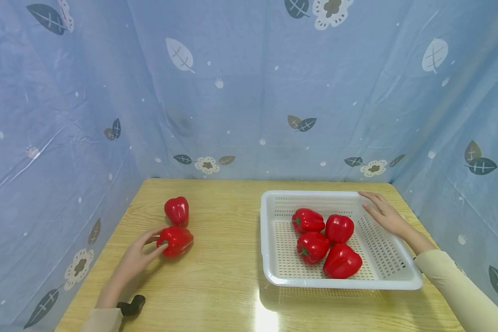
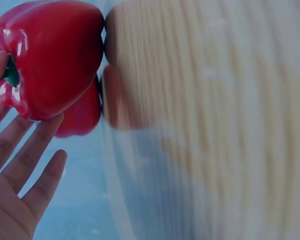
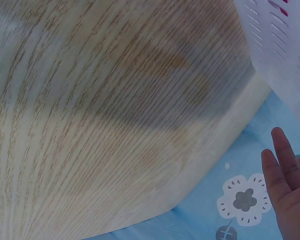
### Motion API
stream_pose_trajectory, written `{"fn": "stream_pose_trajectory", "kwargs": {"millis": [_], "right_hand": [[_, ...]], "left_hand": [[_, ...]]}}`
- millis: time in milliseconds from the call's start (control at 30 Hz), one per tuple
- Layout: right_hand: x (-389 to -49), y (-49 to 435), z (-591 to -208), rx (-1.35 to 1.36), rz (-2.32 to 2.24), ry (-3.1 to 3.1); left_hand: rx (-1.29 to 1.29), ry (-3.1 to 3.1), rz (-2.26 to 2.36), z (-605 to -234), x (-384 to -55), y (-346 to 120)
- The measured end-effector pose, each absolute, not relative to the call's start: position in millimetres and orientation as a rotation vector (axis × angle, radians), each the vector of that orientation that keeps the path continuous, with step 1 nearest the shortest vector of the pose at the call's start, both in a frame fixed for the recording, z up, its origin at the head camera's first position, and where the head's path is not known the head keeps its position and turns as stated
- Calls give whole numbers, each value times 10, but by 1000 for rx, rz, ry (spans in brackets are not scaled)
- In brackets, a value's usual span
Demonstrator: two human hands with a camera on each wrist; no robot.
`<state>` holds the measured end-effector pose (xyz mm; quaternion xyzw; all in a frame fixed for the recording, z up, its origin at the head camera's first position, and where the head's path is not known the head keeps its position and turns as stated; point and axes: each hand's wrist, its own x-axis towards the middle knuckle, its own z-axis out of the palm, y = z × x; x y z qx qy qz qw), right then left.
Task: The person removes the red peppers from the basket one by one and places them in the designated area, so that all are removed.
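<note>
My left hand (image 1: 136,257) is at a red bell pepper (image 1: 177,240) on the table, its thumb by the green stem and its fingers along the opposite side. In the left wrist view the same pepper (image 2: 60,55) touches the tabletop, and the little finger stands apart from it. A second red pepper (image 1: 177,210) lies just behind. My right hand (image 1: 387,216), fingers fairly straight, rests at the right back corner of a white perforated basket (image 1: 269,281). Several red peppers, one at the front (image 1: 342,262), lie inside the basket.
A light wooden table (image 1: 216,221) bears everything. Blue curtains (image 1: 240,92) printed with leaves and flowers hang behind and along both sides. The basket's right wall stands near the table's right edge, with my right forearm beyond it. A black wrist strap (image 1: 132,305) sits on the left wrist.
</note>
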<state>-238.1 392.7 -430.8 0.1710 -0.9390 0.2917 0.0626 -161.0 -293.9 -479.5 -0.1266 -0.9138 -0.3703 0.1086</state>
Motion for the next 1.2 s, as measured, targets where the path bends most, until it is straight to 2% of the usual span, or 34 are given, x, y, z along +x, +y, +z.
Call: {"fn": "stream_pose_trajectory", "kwargs": {"millis": [500, 1200], "right_hand": [[-2400, 3955, -4324, 509, 881, -2835], [-2397, 3951, -4332, 521, 889, -2828]], "left_hand": [[-453, -2662, -1031, -4795, -1593, -3071], [-477, -2731, -946, -4403, -1817, -2985]]}}
